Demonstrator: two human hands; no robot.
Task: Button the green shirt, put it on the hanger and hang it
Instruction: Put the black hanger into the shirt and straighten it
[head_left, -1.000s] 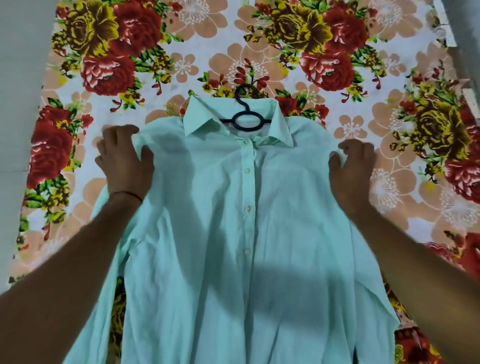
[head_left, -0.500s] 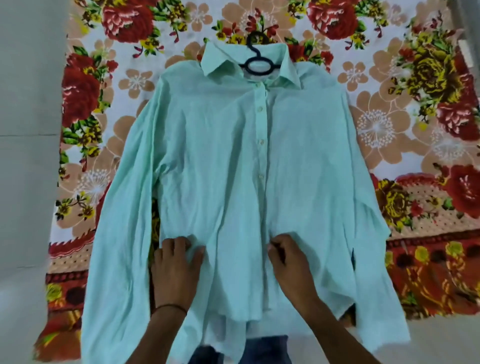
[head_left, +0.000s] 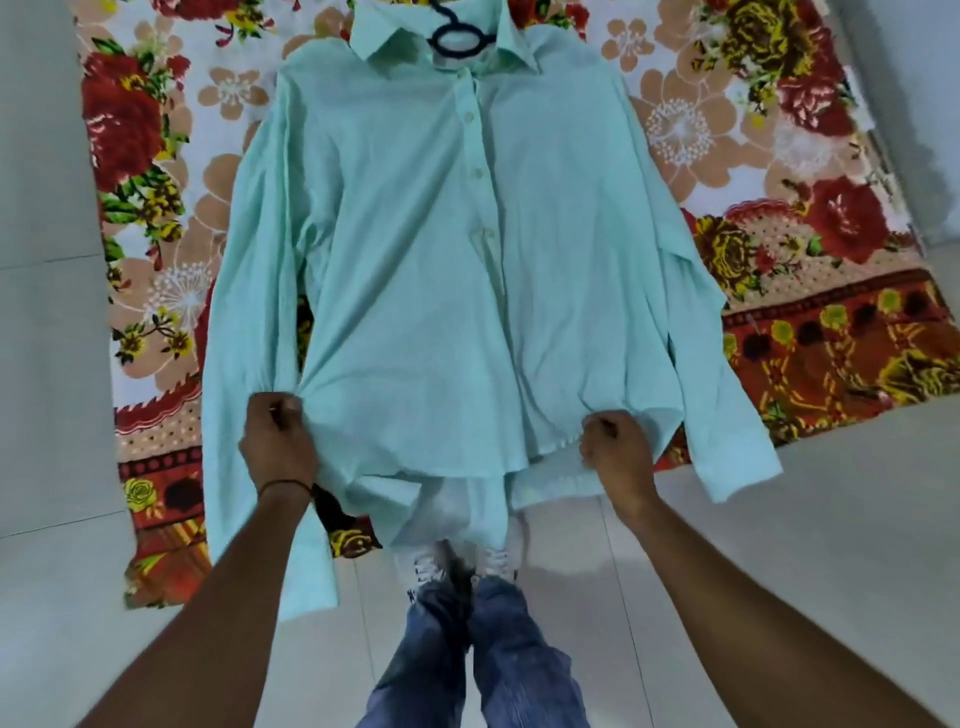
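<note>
The mint green shirt (head_left: 415, 249) lies face up on a flowered bed sheet, buttoned down its placket, sleeves spread to both sides. A dark blue hanger (head_left: 460, 39) sits inside the collar, its hook cut off by the top edge of the view. My left hand (head_left: 278, 436) grips the shirt's lower left side in a fist. My right hand (head_left: 615, 447) grips the lower right hem the same way. The cloth is pulled taut between both fists, and the hem hangs past the sheet's near edge.
The flowered sheet (head_left: 779, 156) covers a surface with pale tiled floor (head_left: 779, 545) around it. My legs in blue jeans (head_left: 467, 649) and white shoes stand directly below the hem. A grey wall or floor strip (head_left: 41, 208) runs along the left.
My hands went from the shoulders down to the hem middle, then apart to the hem's two sides, where they now grip the cloth. The view has pulled back from the bed.
</note>
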